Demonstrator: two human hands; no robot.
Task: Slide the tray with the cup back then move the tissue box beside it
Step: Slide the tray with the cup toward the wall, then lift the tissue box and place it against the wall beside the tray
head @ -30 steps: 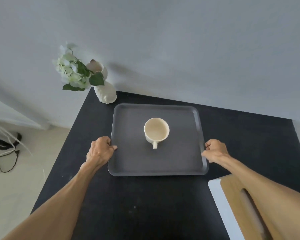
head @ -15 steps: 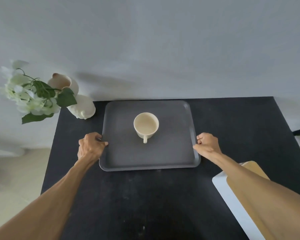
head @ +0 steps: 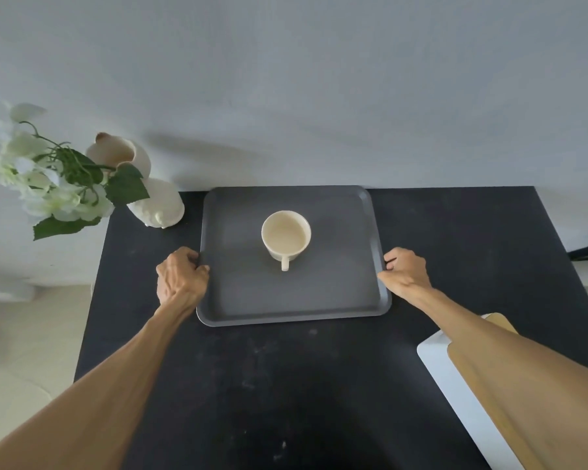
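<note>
Tray (head: 319, 293): grey and shallow-rimmed, flat on the black table (head: 286, 385), its far edge right at the table's back edge against the wall.
Cup (head: 286, 236): cream, upright near the tray's middle, handle pointing toward the person; it looks empty.
Left hand (head: 181, 279): curled closed on the tray's left rim, thumb over the top edge.
Right hand (head: 405, 271): closed on the tray's right rim, opposite the left, fingertips pinching the edge.
Tissue box (head: 455, 385): white with a wooden top, at the near right corner of the table, well apart from the tray and partly hidden under the right forearm.
Vase (head: 157, 205): white ceramic with pale flowers, standing near the tray's far left corner without touching it.
Stage: judging by the far edge, the slide back seems about finished; the box has not been touched.
Risk, tray: any further push would jam the far rim against the wall, and the jolt could tip or shift the cup.
Risk, vase: a skewed push to the left would bump the tray's corner into the vase, which leans and looks top-heavy.
Risk, box: the right forearm hangs low above it; pulling back carelessly could knock it toward the table's near edge.
</note>
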